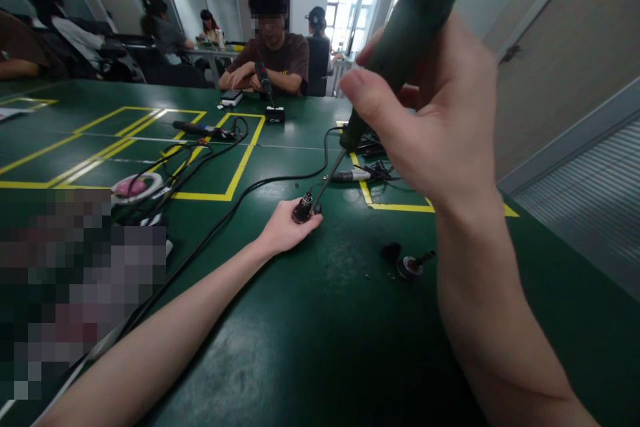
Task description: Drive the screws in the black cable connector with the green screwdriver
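Low over the green table, my left hand (289, 225) is closed around a small dark cylindrical part (302, 208) with a thin metal stem on top. My right hand (425, 103), raised high and near the camera, grips a screwdriver (410, 27) by its dark green handle. Its long shaft slants down to the left, and the tip is at the part in my left hand; whether it touches cannot be made out. To the right on the table lie a round metal-rimmed piece with a stem (410, 267), a black cap-like piece (391, 251) and tiny bits.
Black cables (250, 190) run across the green table (280, 333), which has yellow tape lines. Pen-like corded tools (350, 175) lie ahead, another (205, 129) further left. Opposite sits a person (275, 47) with a headset and a dark upright tool (264, 79).
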{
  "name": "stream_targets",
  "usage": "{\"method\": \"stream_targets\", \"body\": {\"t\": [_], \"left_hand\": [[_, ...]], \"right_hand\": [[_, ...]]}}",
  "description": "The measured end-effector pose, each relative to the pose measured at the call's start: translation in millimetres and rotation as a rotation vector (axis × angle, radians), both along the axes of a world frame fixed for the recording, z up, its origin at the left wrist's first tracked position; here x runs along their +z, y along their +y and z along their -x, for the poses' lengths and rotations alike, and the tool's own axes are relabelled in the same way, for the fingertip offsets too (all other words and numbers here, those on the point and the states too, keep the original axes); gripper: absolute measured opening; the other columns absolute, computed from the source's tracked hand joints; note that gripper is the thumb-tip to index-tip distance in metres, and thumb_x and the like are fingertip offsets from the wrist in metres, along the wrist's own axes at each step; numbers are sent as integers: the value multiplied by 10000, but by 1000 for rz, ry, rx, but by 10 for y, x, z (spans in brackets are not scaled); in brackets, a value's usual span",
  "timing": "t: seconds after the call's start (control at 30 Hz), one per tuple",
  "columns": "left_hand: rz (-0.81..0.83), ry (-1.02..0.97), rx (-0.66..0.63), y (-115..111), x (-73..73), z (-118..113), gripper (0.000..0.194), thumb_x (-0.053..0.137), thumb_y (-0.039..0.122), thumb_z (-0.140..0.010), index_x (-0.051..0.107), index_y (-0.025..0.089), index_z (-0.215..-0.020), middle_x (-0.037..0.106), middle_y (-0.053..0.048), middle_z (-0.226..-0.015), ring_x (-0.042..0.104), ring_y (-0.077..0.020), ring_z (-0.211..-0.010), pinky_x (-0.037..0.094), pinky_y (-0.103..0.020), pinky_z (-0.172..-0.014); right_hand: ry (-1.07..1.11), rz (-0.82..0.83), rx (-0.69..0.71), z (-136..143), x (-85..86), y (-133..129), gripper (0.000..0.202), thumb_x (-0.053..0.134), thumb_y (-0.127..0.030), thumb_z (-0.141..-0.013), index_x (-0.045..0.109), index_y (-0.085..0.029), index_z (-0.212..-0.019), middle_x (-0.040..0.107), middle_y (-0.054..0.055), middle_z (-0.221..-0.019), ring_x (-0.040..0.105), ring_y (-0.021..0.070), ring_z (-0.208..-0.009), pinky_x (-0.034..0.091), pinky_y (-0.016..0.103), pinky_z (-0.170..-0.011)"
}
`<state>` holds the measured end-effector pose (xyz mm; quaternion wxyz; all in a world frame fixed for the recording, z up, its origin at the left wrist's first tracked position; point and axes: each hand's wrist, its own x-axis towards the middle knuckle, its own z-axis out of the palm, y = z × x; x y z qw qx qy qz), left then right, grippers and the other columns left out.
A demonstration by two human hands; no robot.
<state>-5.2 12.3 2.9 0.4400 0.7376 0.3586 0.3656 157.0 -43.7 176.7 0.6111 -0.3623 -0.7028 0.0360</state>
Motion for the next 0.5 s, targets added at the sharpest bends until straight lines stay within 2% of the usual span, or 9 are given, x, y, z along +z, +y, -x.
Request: {"method": "stream_targets", "body": {"t": [0.03, 0.1, 0.17, 0.2, 0.27, 0.37, 0.43, 0.5], "left_hand": [[-16, 5, 11, 2, -9, 4, 218, 664, 335, -810, 577, 193, -669, 576, 36, -556, 530, -131, -570, 433, -261, -607], [-53, 22, 29, 3, -28, 14, 214, 656, 327, -814, 578, 193, -665, 577, 31, -557, 535, -136, -580, 435, -265, -611], [-88, 34, 57, 4, -46, 22, 211, 653, 325, -813, 572, 196, -667, 574, 29, -560, 530, -138, -578, 431, -270, -606], [-101, 38, 73, 4, -55, 24, 210, 655, 326, -812, 566, 198, -671, 572, 30, -560, 525, -137, -573, 426, -270, -600], [-120, 46, 98, 5, -69, 27, 212, 661, 324, -812, 552, 203, -677, 564, 33, -559, 516, -135, -563, 416, -269, -586], [-132, 53, 104, 6, -75, 29, 227, 665, 323, -817, 537, 206, -671, 561, 34, -559, 512, -133, -558, 409, -267, -581], [-130, 43, 92, 7, -69, 29, 239, 667, 331, -818, 526, 208, -670, 564, 32, -565, 518, -134, -566, 414, -267, -590], [-118, 25, 82, 8, -58, 28, 235, 670, 337, -812, 523, 210, -680, 567, 31, -573, 526, -137, -576, 417, -268, -599]], "right_hand": [[-7, 15, 14, -27, 18, -28, 214, 798, -421, -927, 690, -249, -996, 695, -22, -1007, 651, 131, -867, 474, 239, -626], [23, 52, 161, -84, 50, -73, 257, 865, -358, -859, 718, -289, -1059, 750, -22, -1079, 696, 149, -826, 500, 258, -560], [61, 66, 289, -132, 70, -93, 351, 909, -308, -789, 728, -333, -1089, 776, -11, -1142, 738, 194, -827, 515, 293, -507], [75, 74, 306, -149, 74, -94, 350, 909, -309, -778, 733, -347, -1078, 780, -3, -1142, 753, 222, -853, 517, 309, -495], [83, 104, 272, -167, 75, -84, 274, 887, -328, -787, 746, -345, -1022, 778, 19, -1089, 756, 254, -893, 521, 330, -505], [98, 113, 215, -166, 65, -62, 160, 819, -316, -795, 754, -328, -940, 746, 32, -873, 669, 218, -713, 481, 349, -513], [124, 119, 204, -155, 61, -58, 139, 742, -259, -806, 742, -339, -920, 717, 23, -801, 621, 214, -670, 436, 358, -516], [158, 119, 205, -140, 67, -67, 159, 680, -216, -808, 717, -349, -886, 679, 21, -781, 641, 230, -709, 393, 365, -518]]}}
